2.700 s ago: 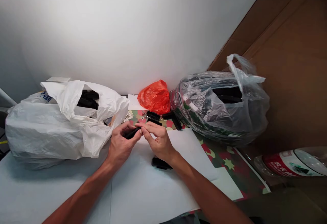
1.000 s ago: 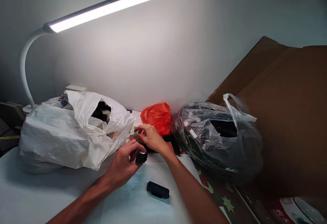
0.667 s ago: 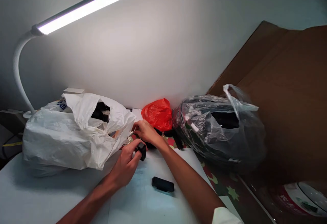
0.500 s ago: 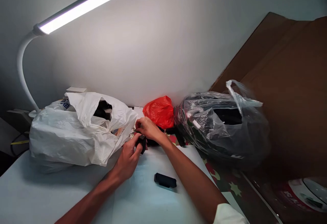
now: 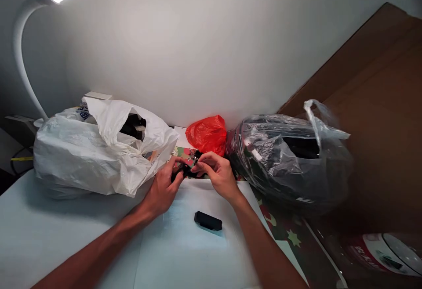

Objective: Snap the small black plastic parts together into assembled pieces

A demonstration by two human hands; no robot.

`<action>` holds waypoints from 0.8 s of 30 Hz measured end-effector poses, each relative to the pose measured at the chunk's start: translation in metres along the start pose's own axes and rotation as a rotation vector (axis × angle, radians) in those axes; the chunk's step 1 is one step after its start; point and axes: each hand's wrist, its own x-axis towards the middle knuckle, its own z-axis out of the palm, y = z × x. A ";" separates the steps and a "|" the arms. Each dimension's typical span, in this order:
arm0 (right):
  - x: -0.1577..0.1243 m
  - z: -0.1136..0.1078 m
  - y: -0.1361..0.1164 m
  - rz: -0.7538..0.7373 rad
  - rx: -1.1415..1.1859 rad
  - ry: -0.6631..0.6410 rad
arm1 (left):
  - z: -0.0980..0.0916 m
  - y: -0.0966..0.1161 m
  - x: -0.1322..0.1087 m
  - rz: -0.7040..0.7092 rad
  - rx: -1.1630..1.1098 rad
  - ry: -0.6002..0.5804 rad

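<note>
Black part (image 5: 180,170): clamped between thumb and fingers of the left hand (image 5: 164,189), above the tabletop (image 5: 49,227). Right hand (image 5: 220,175) is beside it, fingers curled toward the thumb; whether they hold anything cannot be told. Handling: probably light, stiff, smooth; grip by the sides.

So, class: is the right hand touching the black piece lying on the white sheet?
Apart. The head view shows a strip of white sheet between the right hand and the black piece.
</note>
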 end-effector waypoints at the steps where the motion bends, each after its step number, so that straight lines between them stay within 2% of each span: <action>1: -0.003 0.002 0.004 -0.002 0.026 0.032 | 0.000 0.000 0.000 0.001 0.005 -0.003; 4: -0.006 0.006 0.013 -0.001 0.063 0.091 | -0.001 -0.002 0.002 -0.008 0.024 0.004; 7: -0.006 0.007 0.017 0.008 0.063 0.079 | 0.000 -0.007 0.004 -0.046 0.052 0.022; 11: -0.006 0.005 0.017 0.005 0.064 0.073 | 0.001 -0.009 0.007 -0.085 0.086 0.014; 16: -0.009 0.005 0.012 -0.032 0.034 0.104 | 0.002 -0.008 0.009 -0.065 0.133 0.027; 19: -0.013 0.007 0.008 -0.086 -0.038 0.114 | 0.002 -0.008 0.010 -0.046 0.183 0.033; 24: -0.017 0.012 0.010 -0.265 -0.297 0.145 | 0.002 -0.006 0.009 -0.008 0.252 0.008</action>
